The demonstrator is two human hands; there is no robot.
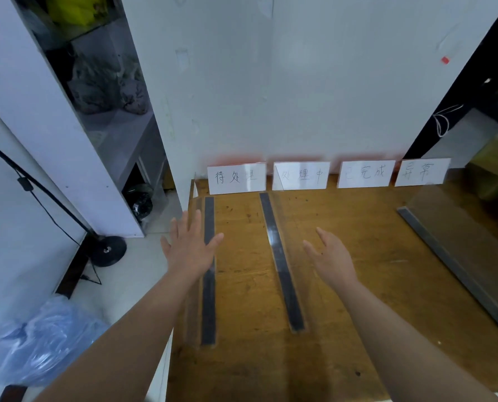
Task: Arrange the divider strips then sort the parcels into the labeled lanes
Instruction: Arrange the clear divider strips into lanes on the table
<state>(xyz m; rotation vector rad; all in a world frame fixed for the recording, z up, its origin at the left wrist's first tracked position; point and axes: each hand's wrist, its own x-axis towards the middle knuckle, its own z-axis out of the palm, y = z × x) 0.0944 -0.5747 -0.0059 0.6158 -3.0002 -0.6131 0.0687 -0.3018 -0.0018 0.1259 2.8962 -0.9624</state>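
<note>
Three dark divider strips with clear upright panels lie on the wooden table (358, 250). The left strip (208, 300) runs along the table's left edge, the middle strip (282, 268) lies slightly slanted, and the right strip (451, 268) runs diagonally at the right. Several white handwritten label cards (236, 178) lean against the wall at the back. My left hand (189, 248) hovers open with fingers spread over the left strip. My right hand (332, 256) is open, just right of the middle strip. No parcels are in view.
A white wall (300, 82) backs the table. To the left stand a shelf with bags (108, 82), a black lamp stand base (108, 250) on the tiled floor and a blue plastic bag (44, 340). Cardboard boxes (494, 166) sit at the far right.
</note>
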